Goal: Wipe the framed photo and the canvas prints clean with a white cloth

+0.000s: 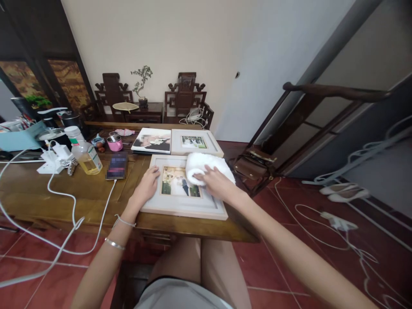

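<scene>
A light wooden picture frame (180, 208) with a wide pale mount and a photo in its middle lies flat near the table's front edge. My left hand (149, 182) grips its left side, fingers curled over the border. In my right hand (215, 182) is a folded white towel (206, 163), pressed onto the frame's upper right part and hiding some of the photo. Behind it lies a second picture frame (212, 143), partly covered by the towel. Left of that one is a stack with a photo panel (152, 139) on top.
On the wooden table (19, 184) stand a phone (116, 165) on a charging cable, a bottle of yellow liquid (85, 152), a pink cup (115, 143) and a white power strip (56, 161). A dark chair (289, 124) holding a brown bag (252, 165) is at the right.
</scene>
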`<state>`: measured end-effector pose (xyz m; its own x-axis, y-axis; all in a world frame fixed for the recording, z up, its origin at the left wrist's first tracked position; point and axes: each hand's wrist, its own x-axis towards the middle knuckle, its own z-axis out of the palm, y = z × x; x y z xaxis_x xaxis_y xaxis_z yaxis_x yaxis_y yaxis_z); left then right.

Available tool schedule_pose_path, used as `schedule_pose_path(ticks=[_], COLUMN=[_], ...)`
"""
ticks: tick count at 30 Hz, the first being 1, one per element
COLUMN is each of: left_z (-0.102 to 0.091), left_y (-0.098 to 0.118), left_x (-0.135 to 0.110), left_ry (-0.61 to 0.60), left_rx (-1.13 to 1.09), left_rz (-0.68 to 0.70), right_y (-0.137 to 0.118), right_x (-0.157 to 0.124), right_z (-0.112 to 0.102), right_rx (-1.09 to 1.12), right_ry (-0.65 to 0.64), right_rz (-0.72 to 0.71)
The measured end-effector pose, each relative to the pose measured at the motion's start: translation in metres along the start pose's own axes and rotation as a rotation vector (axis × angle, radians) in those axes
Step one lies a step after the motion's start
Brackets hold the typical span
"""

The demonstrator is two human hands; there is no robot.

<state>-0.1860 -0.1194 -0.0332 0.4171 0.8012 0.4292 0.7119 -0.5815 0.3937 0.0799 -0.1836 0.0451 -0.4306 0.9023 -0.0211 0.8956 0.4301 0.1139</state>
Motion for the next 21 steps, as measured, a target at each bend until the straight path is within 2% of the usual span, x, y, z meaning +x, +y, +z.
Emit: schedule_pose_path(ticks=[5, 8, 10, 14, 18, 21], left_z=[0.003, 0.001, -0.001, -0.005, -0.007, -0.005], left_y=[0.000, 0.002, 0.003, 0.004, 0.001, -0.003], left_x=[0.000, 0.000, 0.001, 0.001, -0.001, -0.002], left_ry=[0.007, 0.003, 0.003, -0.010, -0.009, 0.008], left_rx=[0.023, 0.006, -0.014, -0.066, -0.088, -0.079], left_rz=[0.011, -0.005, -0.024, -0.061, -0.055, -0.025], right_y=[-0.034, -0.052, -0.066, -0.105, -0.152, -0.171], right_x=[-0.075, -0.097, -0.094, -0.066, -0.037, -0.028], right_z=[-0.027, -0.036, -0.035, -0.028, -0.022, -0.016], right_rx=[0.130, 0.160, 0.130, 0.111, 0.158, 0.175], right_ry=[-0.168, -0.212, -0.212, -0.168, -0.006, 0.087], right_rz=[-0.063, -0.032, -0.001, 0.017, -0.074, -0.057])
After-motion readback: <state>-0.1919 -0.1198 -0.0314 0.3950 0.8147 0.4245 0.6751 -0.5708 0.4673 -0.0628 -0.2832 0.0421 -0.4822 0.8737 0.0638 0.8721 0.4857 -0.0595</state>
